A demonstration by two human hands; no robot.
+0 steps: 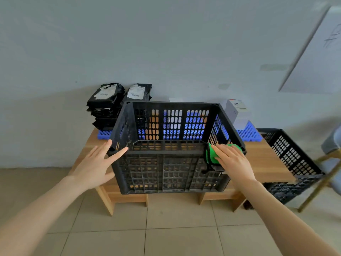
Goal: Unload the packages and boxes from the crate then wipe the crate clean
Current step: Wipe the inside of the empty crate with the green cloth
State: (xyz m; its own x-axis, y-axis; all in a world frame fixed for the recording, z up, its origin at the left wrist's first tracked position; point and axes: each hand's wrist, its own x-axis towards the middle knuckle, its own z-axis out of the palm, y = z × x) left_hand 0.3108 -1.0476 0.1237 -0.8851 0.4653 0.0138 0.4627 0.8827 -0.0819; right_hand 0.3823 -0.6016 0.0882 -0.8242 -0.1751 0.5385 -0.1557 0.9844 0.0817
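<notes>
**Cloth on the rim, crate on the table**

Half the green cloth (pixel 212 154) vanishes under our right hand (pixel 234 161). The thumb is hidden and the fingers lie flat, pressing it onto the near right corner of the black crate (pixel 166 172). Our left hand (pixel 96 163) is splayed wide, fingertips touching the left corner. The crate sits on the wooden table (pixel 267 163), with black packages (pixel 105 102) stacked behind.

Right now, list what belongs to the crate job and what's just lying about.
Job: black crate on the table, green cloth under the right hand, left hand at the crate's corner, black packages, white boxes.
Lying about: second crate beside the table, whiteboard, chair.
</notes>
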